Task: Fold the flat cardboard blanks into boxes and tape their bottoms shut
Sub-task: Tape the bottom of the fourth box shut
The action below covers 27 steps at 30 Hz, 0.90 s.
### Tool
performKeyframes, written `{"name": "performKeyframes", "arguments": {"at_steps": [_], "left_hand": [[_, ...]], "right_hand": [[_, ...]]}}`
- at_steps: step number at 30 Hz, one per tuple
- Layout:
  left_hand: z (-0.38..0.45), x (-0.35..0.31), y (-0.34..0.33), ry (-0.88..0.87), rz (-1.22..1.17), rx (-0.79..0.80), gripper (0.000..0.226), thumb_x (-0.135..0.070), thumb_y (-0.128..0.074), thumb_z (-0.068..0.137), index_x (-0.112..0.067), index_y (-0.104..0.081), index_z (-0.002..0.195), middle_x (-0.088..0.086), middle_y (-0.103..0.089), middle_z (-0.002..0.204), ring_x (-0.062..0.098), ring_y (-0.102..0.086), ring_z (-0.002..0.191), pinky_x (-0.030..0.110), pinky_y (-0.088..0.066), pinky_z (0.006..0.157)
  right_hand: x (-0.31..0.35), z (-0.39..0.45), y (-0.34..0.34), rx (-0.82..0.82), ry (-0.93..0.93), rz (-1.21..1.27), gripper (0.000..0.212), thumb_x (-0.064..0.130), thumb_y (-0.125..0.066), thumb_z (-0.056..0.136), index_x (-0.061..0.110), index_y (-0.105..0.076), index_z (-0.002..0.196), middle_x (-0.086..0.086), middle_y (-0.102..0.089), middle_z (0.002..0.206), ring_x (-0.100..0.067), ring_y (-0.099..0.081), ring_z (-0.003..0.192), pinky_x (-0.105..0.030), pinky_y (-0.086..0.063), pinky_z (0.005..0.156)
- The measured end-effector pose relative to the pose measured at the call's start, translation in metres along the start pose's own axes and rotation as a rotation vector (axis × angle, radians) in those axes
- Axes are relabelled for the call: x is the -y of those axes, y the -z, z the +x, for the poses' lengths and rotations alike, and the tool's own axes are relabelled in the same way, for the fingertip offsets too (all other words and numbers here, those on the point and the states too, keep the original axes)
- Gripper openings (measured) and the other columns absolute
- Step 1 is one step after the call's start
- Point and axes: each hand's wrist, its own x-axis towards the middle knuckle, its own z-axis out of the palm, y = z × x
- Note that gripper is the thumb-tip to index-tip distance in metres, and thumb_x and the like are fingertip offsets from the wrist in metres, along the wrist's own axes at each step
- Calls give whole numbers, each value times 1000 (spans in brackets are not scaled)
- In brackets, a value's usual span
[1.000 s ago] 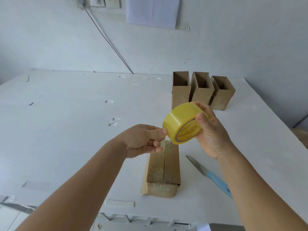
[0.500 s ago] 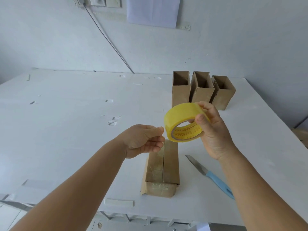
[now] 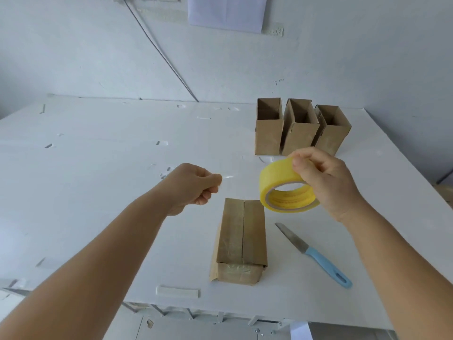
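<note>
My right hand (image 3: 326, 177) grips a yellow roll of clear tape (image 3: 284, 187) in the air above the table. My left hand (image 3: 193, 187) pinches the free end of the tape, and a clear strip (image 3: 239, 179) stretches between the hand and the roll. Below both hands lies a folded cardboard box (image 3: 241, 239) on its side, its two bottom flaps meeting along a middle seam that faces up. Old clear tape shows on its near end.
Three finished cardboard boxes (image 3: 300, 128) stand open-topped in a row at the back right of the white table (image 3: 98, 180). A knife with a light blue handle (image 3: 316, 256) lies right of the folded box. The table's front edge is close below it.
My left hand has pulled away to the left from the roll, drawing out a strip of tape. My right hand has tilted the roll flatter and moved it slightly right.
</note>
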Motion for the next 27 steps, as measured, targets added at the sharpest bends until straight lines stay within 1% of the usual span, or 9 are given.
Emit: {"name": "performKeyframes", "arguments": {"at_steps": [3,6,9,12,13,16,19,22,27], "left_hand": [[4,24,34,55,23,-182,25,-15,-62,90,-5,-62,67,4,-59,62,14,-50,52,22,-47,54],[0,44,61,81,-6,-260,22,-12,-61,91,-2,-64,71,6,-58,64,18,-51,57,27,-48,60],[-1,43,44,38,-71,-124,19,-14,-59,92,-5,-64,75,4,-58,67,16,-52,58,26,-49,63],[-3,30,15,-20,-156,-2,23,-20,-55,95,-8,-62,77,3,-59,69,15,-54,62,27,-50,66],[-4,25,8,-32,-190,33,24,-23,-54,96,-9,-61,77,2,-60,71,15,-55,64,27,-50,68],[-11,12,-9,-59,-281,135,27,-28,-51,97,-11,-61,80,1,-62,74,14,-57,67,28,-51,71],[-19,1,-21,-69,-377,256,26,-29,-51,96,-13,-60,78,0,-61,73,13,-55,65,25,-50,66],[-26,-8,-27,-71,-457,320,24,-31,-54,93,-14,-59,77,0,-58,73,13,-54,63,23,-48,60],[-35,-24,-34,-63,-461,336,29,-39,-55,91,-14,-59,76,0,-54,72,13,-51,61,23,-44,59]], "right_hand": [[-14,-3,36,-68,-110,-224,11,46,-65,70,41,-68,80,9,-65,82,-14,-58,84,-30,-46,74],[-20,-11,64,-158,-185,-230,3,35,-69,81,38,-68,81,0,-65,91,-19,-58,88,-29,-44,71],[-21,-14,53,-144,-166,-121,16,27,-66,86,39,-69,75,5,-63,83,-11,-55,81,-25,-43,73],[-20,-14,34,-114,-171,-3,4,36,-67,80,35,-70,77,7,-63,78,-8,-56,78,-30,-45,78],[-21,-14,30,-116,-169,29,8,40,-64,77,35,-70,77,8,-63,78,-9,-56,78,-31,-46,78],[-18,-12,22,-154,-195,195,13,36,-61,79,33,-71,72,13,-62,70,-5,-55,69,-24,-44,68],[-20,-12,18,-172,-242,455,17,30,-57,88,27,-68,76,9,-55,60,-6,-47,54,-27,-40,64],[-21,-12,16,-142,-272,652,20,38,-52,89,21,-62,85,5,-45,53,-8,-43,50,-30,-41,68],[-13,-15,10,-158,-246,844,31,39,-44,92,25,-65,74,5,-44,51,-8,-44,50,-29,-42,66]]}}
